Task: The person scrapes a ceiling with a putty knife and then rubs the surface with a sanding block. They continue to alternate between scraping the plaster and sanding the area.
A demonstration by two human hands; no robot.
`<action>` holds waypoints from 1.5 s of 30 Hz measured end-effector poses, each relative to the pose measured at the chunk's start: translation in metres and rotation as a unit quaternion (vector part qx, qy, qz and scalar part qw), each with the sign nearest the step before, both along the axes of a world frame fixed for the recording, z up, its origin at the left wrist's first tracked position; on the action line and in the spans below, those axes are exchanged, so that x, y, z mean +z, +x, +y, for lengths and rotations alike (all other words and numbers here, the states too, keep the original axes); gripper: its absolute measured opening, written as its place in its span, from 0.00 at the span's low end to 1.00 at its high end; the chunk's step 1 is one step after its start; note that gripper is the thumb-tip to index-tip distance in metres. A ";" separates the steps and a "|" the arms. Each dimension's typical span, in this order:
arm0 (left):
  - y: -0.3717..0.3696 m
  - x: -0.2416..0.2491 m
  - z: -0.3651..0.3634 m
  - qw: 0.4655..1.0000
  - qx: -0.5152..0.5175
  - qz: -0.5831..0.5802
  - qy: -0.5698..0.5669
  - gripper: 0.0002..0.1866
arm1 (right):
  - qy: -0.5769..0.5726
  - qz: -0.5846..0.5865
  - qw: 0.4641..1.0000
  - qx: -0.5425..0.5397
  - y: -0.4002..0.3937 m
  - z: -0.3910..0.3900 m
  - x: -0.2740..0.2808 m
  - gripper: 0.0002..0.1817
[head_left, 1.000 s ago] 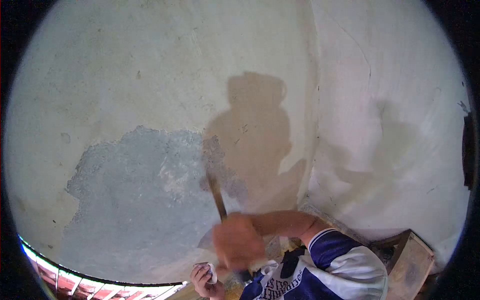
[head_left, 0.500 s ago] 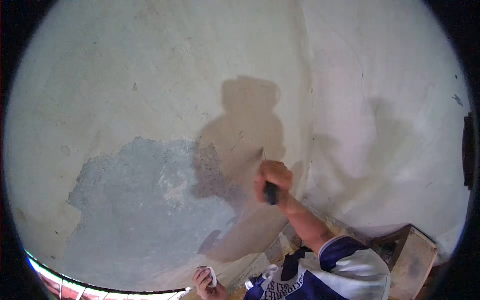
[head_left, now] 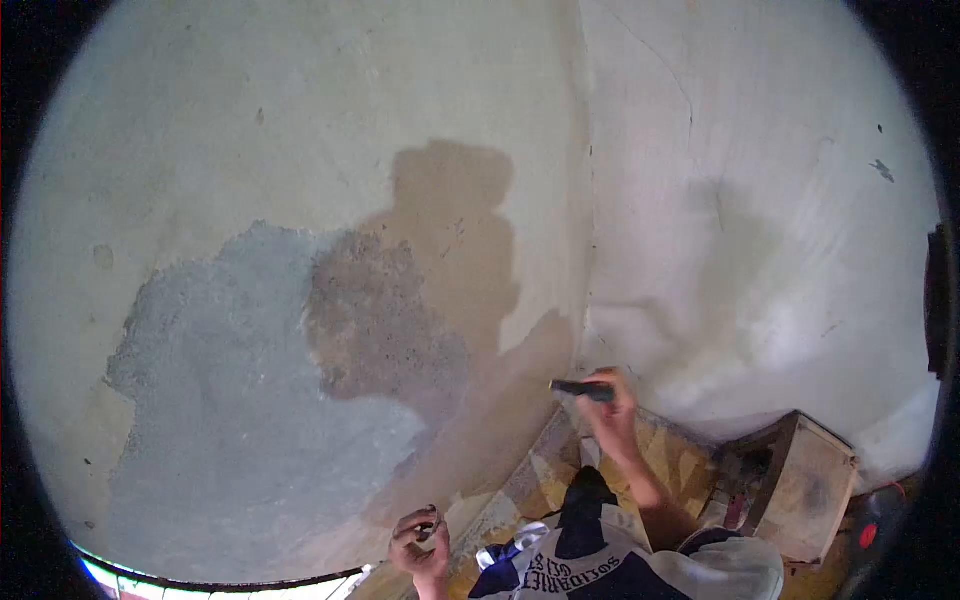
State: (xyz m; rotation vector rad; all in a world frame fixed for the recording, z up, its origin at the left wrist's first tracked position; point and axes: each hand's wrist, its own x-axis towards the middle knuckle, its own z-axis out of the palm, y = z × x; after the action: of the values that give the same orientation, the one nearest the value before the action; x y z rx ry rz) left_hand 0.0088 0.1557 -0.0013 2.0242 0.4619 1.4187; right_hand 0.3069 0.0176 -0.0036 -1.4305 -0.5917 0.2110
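My right hand (head_left: 615, 398) is closed around a black-handled scraper (head_left: 583, 389), held near the wall corner. Its handle points left and has a yellowish end; the blade cannot be made out. Low in the view, my left hand (head_left: 416, 545) is curled, with something small between thumb and fingers that I cannot make out. In front of me stands a pale wall (head_left: 250, 170) with a large, rough-edged grey patch (head_left: 230, 370). My shadow falls across part of both.
A second whitish wall (head_left: 760, 300) meets the first at the corner. At lower right stands a wooden box (head_left: 805, 490), open on one side, with a red object (head_left: 868, 535) beside it. A dark curved rim (head_left: 220, 583) runs along the lower left.
My right hand has moved down and right, and the scraper has turned from upright to sideways. My left hand has risen slightly; the white thing in it no longer shows. The view has shifted.
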 end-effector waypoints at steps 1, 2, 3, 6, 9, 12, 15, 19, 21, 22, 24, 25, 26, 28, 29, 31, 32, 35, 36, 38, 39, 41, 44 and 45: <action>-0.001 0.001 0.000 1.000 -0.011 -0.001 -0.010 0.18 | 0.080 0.051 0.994 -0.046 -0.003 -0.005 0.004 0.15; 0.000 0.002 -0.001 1.000 -0.012 -0.012 -0.017 0.18 | 0.111 0.049 0.992 -0.047 -0.008 -0.009 0.002 0.14; -0.003 0.000 -0.001 0.999 -0.019 -0.010 -0.025 0.17 | 0.142 0.047 0.988 -0.047 -0.013 -0.013 -0.003 0.14; -0.012 -0.008 -0.002 0.998 -0.038 0.000 -0.051 0.17 | 0.124 0.064 0.990 -0.019 -0.029 -0.030 -0.076 0.14; -0.022 -0.010 -0.003 0.996 -0.051 0.031 -0.065 0.16 | 0.020 0.239 0.970 0.037 -0.070 -0.042 -0.090 0.15; -0.026 -0.008 -0.004 0.996 -0.037 0.051 -0.062 0.16 | -0.013 0.337 0.934 0.118 -0.105 -0.043 -0.096 0.17; -0.022 -0.008 -0.004 0.994 0.001 0.030 -0.105 0.15 | 0.025 0.347 0.912 0.216 -0.117 -0.027 -0.077 0.21; -0.011 -0.010 -0.009 0.983 0.016 0.017 -0.184 0.15 | -0.038 0.210 0.932 0.292 -0.090 -0.010 -0.046 0.25; -0.003 -0.002 -0.014 0.980 0.013 0.098 -0.175 0.15 | -0.059 -0.049 0.965 0.250 -0.063 0.004 -0.020 0.22; -0.002 -0.001 -0.013 0.973 0.007 0.165 -0.162 0.14 | -0.057 -0.185 0.959 0.209 -0.053 0.014 0.015 0.20; 0.006 0.001 -0.016 0.946 -0.006 0.251 -0.204 0.14 | -0.054 -0.290 0.941 0.163 -0.045 0.019 0.057 0.18; 0.019 0.011 -0.021 0.948 -0.013 0.223 -0.227 0.13 | -0.060 -0.262 0.950 0.162 -0.042 0.017 0.070 0.17; 0.035 0.021 -0.026 0.949 -0.020 0.195 -0.247 0.12 | -0.066 -0.233 0.957 0.160 -0.038 0.017 0.077 0.16; 0.051 0.020 -0.027 0.962 -0.035 0.160 -0.220 0.13 | -0.051 -0.242 0.953 0.174 -0.032 0.016 0.080 0.17; 0.059 0.024 -0.031 0.976 -0.004 0.171 -0.134 0.16 | -0.042 -0.245 0.952 0.180 -0.027 0.014 0.080 0.17; 0.081 0.040 -0.035 0.978 0.056 0.194 0.041 0.24 | -0.021 -0.283 0.939 0.194 -0.018 0.016 0.077 0.16; 0.084 0.037 -0.042 0.970 0.059 0.232 0.050 0.34 | -0.016 -0.284 0.937 0.201 -0.016 0.015 0.078 0.16; 0.107 0.060 -0.045 0.927 0.057 0.349 0.124 0.37 | -0.012 -0.299 0.932 0.204 -0.010 0.009 0.082 0.15; 0.113 0.060 -0.045 0.926 0.067 0.349 0.131 0.37 | -0.016 -0.320 0.927 0.197 -0.009 0.008 0.087 0.15; 0.124 0.056 -0.042 0.921 0.084 0.351 0.148 0.38 | -0.044 -0.329 0.922 0.197 -0.004 0.004 0.095 0.15; 0.129 0.053 -0.040 0.923 0.108 0.336 0.157 0.37 | -0.028 -0.317 0.926 0.202 0.001 0.004 0.097 0.16; 0.137 0.050 -0.034 0.924 0.154 0.302 0.175 0.37 | 0.004 -0.294 0.932 0.214 0.015 0.003 0.098 0.18; 0.141 0.067 -0.039 0.925 0.144 0.323 0.137 0.26 | 0.081 -0.214 0.940 0.253 0.035 0.002 0.080 0.21; 0.140 0.062 -0.039 0.925 0.156 0.307 0.159 0.27 | 0.083 -0.189 0.931 0.303 0.043 0.002 0.077 0.21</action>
State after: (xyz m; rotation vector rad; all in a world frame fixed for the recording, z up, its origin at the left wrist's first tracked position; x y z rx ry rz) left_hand 0.1491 0.1168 0.0607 2.7665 0.8971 1.0424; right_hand 0.3498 0.0200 0.0735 -1.0934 -1.3374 0.3657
